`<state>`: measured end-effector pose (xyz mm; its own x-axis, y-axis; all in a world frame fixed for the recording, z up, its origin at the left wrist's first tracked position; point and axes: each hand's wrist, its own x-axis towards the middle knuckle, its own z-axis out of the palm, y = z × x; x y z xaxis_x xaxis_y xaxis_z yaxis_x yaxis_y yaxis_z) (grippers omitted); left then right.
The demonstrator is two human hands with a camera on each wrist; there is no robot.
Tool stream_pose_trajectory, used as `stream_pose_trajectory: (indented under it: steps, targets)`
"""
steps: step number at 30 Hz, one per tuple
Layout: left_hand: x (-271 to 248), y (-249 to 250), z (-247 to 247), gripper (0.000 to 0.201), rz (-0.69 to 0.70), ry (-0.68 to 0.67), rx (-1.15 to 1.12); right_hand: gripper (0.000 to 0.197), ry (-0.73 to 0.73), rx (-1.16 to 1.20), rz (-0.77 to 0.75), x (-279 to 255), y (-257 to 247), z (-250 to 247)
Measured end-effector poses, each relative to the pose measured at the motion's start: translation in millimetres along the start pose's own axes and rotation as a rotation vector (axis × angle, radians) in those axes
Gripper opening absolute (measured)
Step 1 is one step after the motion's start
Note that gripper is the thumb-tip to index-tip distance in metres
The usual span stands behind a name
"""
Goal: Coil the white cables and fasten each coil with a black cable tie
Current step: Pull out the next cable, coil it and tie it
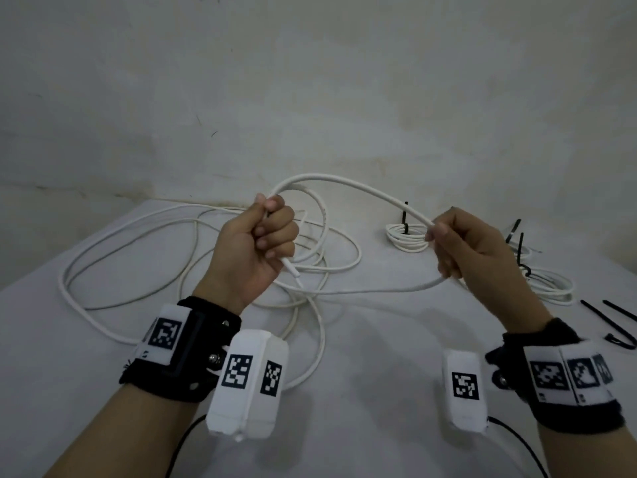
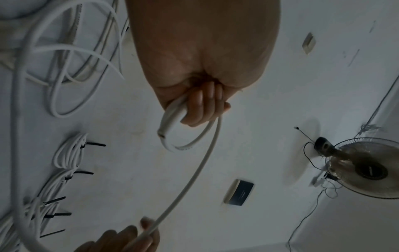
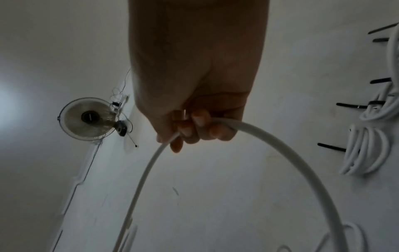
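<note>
No legible text, brand or number is to be found in any view. Only black-and-white square coded markers [image 1: 237, 370] are seen, printed on the white blocks and bands strapped to both wrists at the bottom of the head view.

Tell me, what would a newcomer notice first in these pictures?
First, the two raised hands in the middle: the left hand grips a white cable near its end, and the right hand pinches the same cable further along, so it arches between them. Behind the left hand, loose cable sprawls over the white table. To the right lie tied coils and spare black ties.
</note>
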<state>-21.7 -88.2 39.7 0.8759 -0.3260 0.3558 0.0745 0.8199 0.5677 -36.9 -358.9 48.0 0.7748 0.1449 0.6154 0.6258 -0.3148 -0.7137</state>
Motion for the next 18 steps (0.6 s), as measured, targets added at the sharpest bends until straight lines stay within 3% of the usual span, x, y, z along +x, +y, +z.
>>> stream_pose_trajectory:
  steps: [3,8,12,15,18]
  targets:
    - [1,-4,0,0.040,0.017,0.020,-0.016,0.005,-0.075,-0.056,0.004,-4,6,5]
    - [4,-1,-8,0.041,0.078,0.011,-0.098,0.028,-0.178,-0.184,-0.011,-7,10,6]
    - [5,7,-14,0.037,0.100,-0.021,-0.202,0.041,-0.082,-0.093,-0.023,-9,14,5]
    - [5,5,-12,0.045,0.139,0.056,-0.135,0.032,-0.085,-0.154,-0.036,-8,14,7]
    - [5,4,-9,0.044,0.185,0.124,-0.068,0.014,-0.197,-0.322,-0.097,-11,4,17]
